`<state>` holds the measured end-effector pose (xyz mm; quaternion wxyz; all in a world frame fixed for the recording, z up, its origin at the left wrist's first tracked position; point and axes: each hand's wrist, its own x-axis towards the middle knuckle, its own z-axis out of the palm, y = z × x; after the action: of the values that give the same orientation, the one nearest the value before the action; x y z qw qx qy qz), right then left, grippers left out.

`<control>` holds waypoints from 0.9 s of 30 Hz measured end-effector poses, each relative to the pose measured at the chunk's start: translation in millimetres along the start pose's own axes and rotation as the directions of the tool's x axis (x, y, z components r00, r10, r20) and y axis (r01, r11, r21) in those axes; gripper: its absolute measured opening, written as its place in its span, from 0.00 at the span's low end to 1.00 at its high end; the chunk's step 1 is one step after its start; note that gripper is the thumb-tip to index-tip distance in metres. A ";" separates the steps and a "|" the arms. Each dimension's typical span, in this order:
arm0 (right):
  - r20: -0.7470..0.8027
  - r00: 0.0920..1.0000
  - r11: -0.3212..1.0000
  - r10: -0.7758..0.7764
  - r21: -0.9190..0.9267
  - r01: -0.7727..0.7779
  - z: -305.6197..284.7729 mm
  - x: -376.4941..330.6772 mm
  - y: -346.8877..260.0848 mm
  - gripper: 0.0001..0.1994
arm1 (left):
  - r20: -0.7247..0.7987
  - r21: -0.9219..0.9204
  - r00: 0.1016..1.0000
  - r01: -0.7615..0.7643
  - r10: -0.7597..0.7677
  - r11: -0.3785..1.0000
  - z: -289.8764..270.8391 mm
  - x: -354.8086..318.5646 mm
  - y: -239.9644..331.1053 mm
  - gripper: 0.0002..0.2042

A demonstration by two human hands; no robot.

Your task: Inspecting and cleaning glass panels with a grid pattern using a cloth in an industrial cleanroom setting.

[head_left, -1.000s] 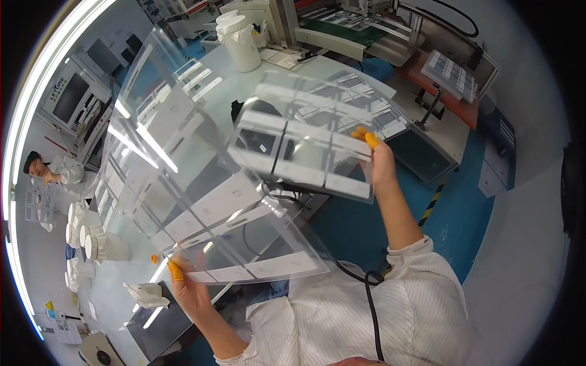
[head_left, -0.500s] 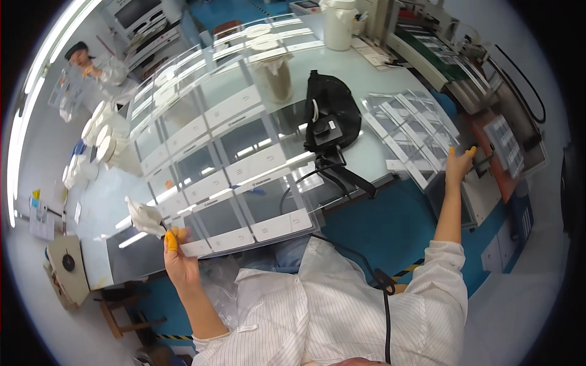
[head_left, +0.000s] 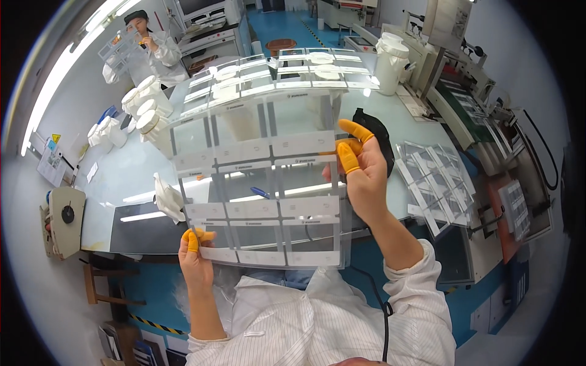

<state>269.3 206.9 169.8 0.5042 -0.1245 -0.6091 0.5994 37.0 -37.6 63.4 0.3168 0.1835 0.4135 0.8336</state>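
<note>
I hold a large clear plastic sheet [head_left: 262,177] with white printed panels and grey strips up in front of me over the table. My left hand [head_left: 194,259], with orange finger cots, pinches the sheet's lower left corner. My right hand [head_left: 359,174], also in orange finger cots, grips the sheet's right edge at mid height. Through the sheet I see the pale worktable [head_left: 122,177] and a blue pen [head_left: 259,193].
A stack of similar clear sheets [head_left: 436,177] lies at the table's right end, beside a black object [head_left: 378,131]. White containers [head_left: 146,116] and a white cloth [head_left: 166,198] stand left. Another person [head_left: 146,43] holds a sheet at the back left. Machines line the right side.
My right hand has come in from the far right to the sheet's right edge. The sheet now stands upright in front of me, and my view has turned toward the table's middle.
</note>
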 end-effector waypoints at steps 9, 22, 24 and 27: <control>0.038 0.982 0.983 -0.184 0.028 0.183 50.5 -11.0 15.0 0.20 | -0.022 0.130 0.969 -0.240 0.244 0.962 -27.1 -11.5 31.1 0.09; 0.105 0.986 0.991 -0.127 0.051 0.122 72.3 -31.0 -4.6 0.18 | 0.221 0.826 0.686 -0.510 0.693 0.241 33.1 -0.6 71.3 0.12; 0.163 0.981 0.995 -0.101 0.005 0.102 77.2 -37.5 -2.6 0.18 | 0.420 0.757 0.623 -0.641 0.660 0.124 78.7 -2.9 85.4 0.12; 0.225 0.971 0.996 -0.074 -0.031 0.084 82.0 -52.1 -3.2 0.18 | 0.697 0.585 0.432 -0.804 0.573 -0.105 129.0 10.9 89.5 0.15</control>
<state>232.1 117.2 166.9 0.4531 -0.0420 -0.6786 0.5766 68.6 2.8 212.3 -0.2778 0.5956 0.5841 0.4763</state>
